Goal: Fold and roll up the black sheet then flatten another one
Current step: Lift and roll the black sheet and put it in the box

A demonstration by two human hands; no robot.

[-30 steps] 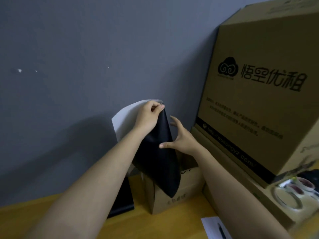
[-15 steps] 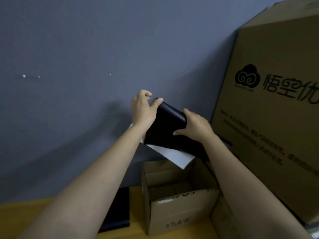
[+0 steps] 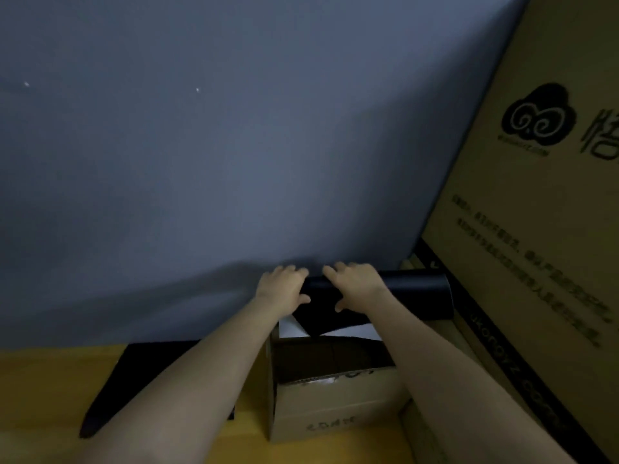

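A black sheet [image 3: 415, 296], white on its underside, is curled into a thick roll lying sideways above a small open cardboard box [image 3: 335, 406]. My left hand [image 3: 283, 289] grips the roll's left end. My right hand [image 3: 356, 284] rests over the roll just to the right, fingers curled on it. A loose flap with white backing hangs down from the roll into the box. A second black sheet [image 3: 140, 370] lies flat on the yellow table [image 3: 43, 390] at the left, partly hidden by my left forearm.
A grey wall [image 3: 234, 145] stands straight ahead, close behind the roll. A large printed cardboard box [image 3: 536, 212] rises at the right, touching the roll's right end. Another carton edge sits below it at the lower right.
The sheet hung loosely from my raised hands before; it is now rolled up tighter and held lower, just over the small box. Both hands have come down and the view has shifted left.
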